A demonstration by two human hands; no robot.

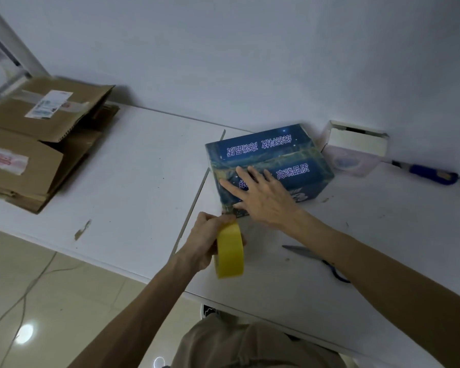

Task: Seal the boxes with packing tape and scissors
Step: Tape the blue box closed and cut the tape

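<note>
A: Hands?
B: Right hand (260, 197) flat on blue box (290, 158), fingers straight. Left hand (203, 241) gripping yellow tape roll (230, 252), 7 o'clock of box.
A: Around, on desk (144, 168)?
B: Scissors (307, 253) at 5 o'clock, handles partly under forearm; brown cartons (37, 144) at 9.

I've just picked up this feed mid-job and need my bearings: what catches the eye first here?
The blue printed box stands mid-table near the wall, the right hand flat on its top. At its near corner the left hand grips a yellow tape roll. Scissors lie on the table beside the right forearm, and brown cardboard boxes sit at the far left.
</note>
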